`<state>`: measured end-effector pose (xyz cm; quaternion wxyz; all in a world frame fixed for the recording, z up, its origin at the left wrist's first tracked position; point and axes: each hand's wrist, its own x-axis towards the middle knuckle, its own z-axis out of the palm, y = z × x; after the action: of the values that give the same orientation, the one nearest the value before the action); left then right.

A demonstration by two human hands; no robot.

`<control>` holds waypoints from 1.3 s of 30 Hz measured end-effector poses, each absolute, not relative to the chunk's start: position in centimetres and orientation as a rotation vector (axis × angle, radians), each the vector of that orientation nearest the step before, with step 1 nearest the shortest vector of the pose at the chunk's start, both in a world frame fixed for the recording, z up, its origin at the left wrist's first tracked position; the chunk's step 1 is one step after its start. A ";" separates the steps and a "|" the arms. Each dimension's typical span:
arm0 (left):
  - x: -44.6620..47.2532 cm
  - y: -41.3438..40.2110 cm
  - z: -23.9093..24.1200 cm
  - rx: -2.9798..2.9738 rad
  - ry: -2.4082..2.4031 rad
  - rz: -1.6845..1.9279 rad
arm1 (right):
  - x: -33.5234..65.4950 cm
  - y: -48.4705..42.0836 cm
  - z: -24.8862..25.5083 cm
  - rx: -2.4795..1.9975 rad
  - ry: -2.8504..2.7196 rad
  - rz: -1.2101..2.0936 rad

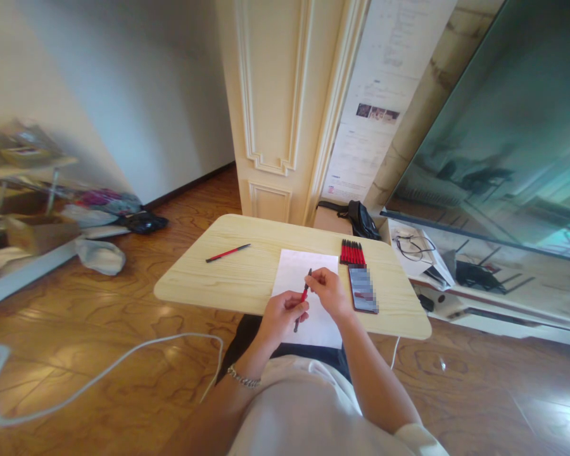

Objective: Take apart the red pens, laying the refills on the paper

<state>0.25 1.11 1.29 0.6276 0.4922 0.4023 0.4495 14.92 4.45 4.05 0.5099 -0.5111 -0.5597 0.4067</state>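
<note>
Over a white sheet of paper (325, 326), both hands are on one red and black pen (304, 295), held at a slant. My left hand (284, 311) is closed around its lower red part, and a black end sticks out below the fingers. At the upper black end, the fingertips of my right hand (327, 288) pinch the pen. Another red and black pen (228, 253) lies alone on the left of the table. Several similar pens (352, 253) sit side by side in a row at the right, just above a phone (362, 290).
The light wooden table (190, 278) has rounded corners. A black bag (361, 218) rests behind its right far corner, near a low white cabinet (503, 316) under a large television (513, 139). A white cable (123, 358) crosses the floor at left.
</note>
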 end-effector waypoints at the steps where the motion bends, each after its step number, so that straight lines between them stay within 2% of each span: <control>1: 0.3 1.2 1.1 1.158 0.959 1.071 | 14.6 4.5 3.8 -1.256 -1.328 0.928; 6: 0.5 1.3 0.5 1.171 1.004 1.175 | 13.7 4.4 3.3 -1.274 -1.251 0.871; 15: 0.2 0.8 2.1 0.937 0.816 0.945 | 15.2 3.8 5.7 -1.078 -1.184 1.290; 26: 1.0 0.6 0.7 1.020 0.947 1.087 | 13.7 4.2 3.2 -1.216 -1.151 0.936; 34: 0.5 0.5 1.6 0.862 0.810 0.966 | 14.9 3.8 4.2 -1.018 -1.053 1.314; 39: 0.6 0.5 1.4 0.883 0.850 0.964 | 15.0 3.8 4.1 -1.048 -1.092 1.271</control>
<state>0.61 0.50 1.44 0.7110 0.3981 0.3834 0.4348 15.02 3.79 4.09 0.5503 -0.4429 -0.4612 0.5370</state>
